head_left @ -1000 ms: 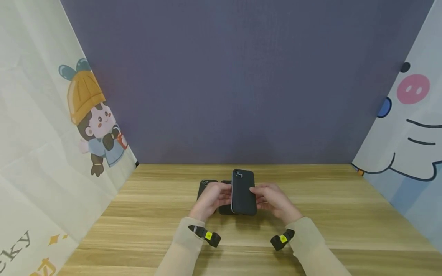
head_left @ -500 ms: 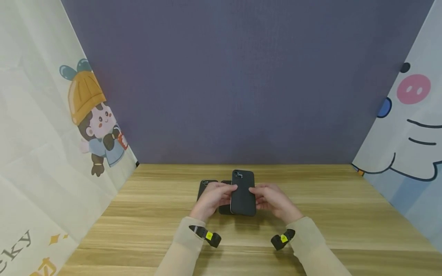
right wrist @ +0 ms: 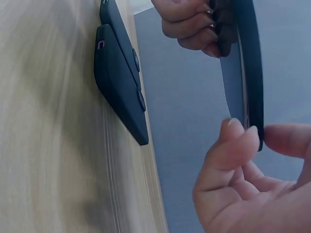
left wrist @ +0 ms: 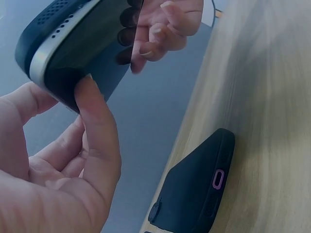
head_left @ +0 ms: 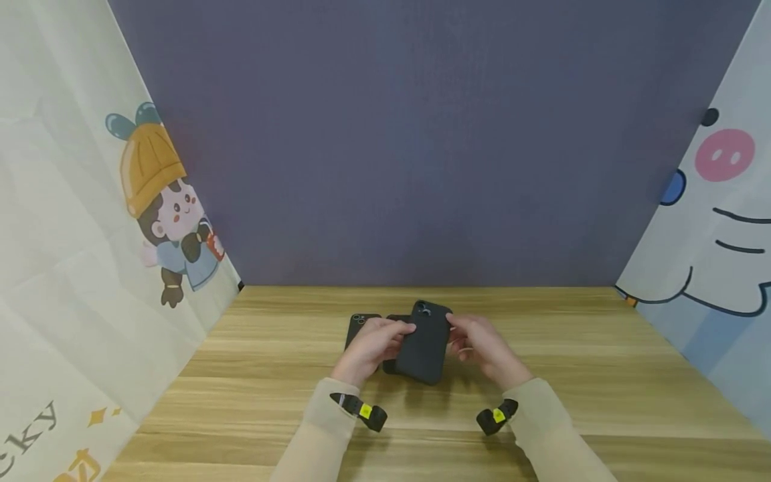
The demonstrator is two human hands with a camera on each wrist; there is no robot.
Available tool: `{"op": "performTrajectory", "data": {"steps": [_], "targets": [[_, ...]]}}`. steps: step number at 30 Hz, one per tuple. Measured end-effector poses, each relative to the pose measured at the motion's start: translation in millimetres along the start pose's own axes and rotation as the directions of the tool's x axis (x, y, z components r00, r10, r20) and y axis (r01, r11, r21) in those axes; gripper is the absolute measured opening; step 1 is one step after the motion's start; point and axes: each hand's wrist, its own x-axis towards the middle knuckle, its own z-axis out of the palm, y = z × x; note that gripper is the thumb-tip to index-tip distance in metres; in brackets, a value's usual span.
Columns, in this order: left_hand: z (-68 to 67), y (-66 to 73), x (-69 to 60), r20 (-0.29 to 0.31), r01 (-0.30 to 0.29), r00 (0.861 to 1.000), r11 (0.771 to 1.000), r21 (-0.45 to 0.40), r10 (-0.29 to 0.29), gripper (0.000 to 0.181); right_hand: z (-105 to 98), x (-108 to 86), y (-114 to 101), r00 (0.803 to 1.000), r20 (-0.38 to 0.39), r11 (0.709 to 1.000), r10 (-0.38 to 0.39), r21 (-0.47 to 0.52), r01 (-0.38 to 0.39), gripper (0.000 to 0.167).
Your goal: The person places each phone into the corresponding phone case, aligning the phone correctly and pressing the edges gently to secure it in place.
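Note:
Both hands hold a phone (head_left: 423,345) in a black case above the table, its camera side up. My left hand (head_left: 370,345) pinches its left side, thumb on the back and fingers underneath. At the upper right corner, my right hand (head_left: 484,345) pinches the edge between thumb and fingers. The left wrist view shows the silver phone rim (left wrist: 53,56) standing proud of the black case, with the glossy screen facing down. Two more black-cased phones lie on the table: one (head_left: 357,326) partly behind the left hand, another (head_left: 394,319) largely covered by the held phone.
The wooden table (head_left: 271,402) meets a dark grey-blue panel (head_left: 421,147) at the back. Side panels with cartoon prints, a child figure (head_left: 175,207) on the left and a pink-snouted animal (head_left: 723,157) on the right, flank it.
The left thumb has come onto the phone's back. The right hand has slid up to the upper corner, and the phone has turned clockwise, its top leaning right.

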Motion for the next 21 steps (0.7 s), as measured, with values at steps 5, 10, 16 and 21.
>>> {"op": "performTrajectory", "data": {"steps": [5,10,16,21], "targets": [[-1.4,0.1,-0.5,0.041,0.018,0.999,1.000,0.006,-0.019,0.017,-3.4,1.2,0.1,0.999,-0.036,1.000,-0.012,0.017,0.012,0.034],[-2.6,0.3,-2.5,0.073,0.025,0.997,1.000,0.019,-0.026,0.018,-4.9,3.6,1.1,0.999,-0.040,1.000,-0.001,0.028,0.003,0.033],[-2.7,1.1,-3.8,0.098,0.027,0.995,0.999,0.034,-0.030,0.023,-4.8,4.8,3.0,0.999,-0.038,1.000,-0.014,0.016,0.014,0.037],[-2.2,1.1,-3.7,0.106,0.033,0.994,0.998,0.047,-0.038,0.025,-4.8,3.6,4.5,0.999,-0.030,1.000,-0.028,-0.002,0.028,0.040]]}}
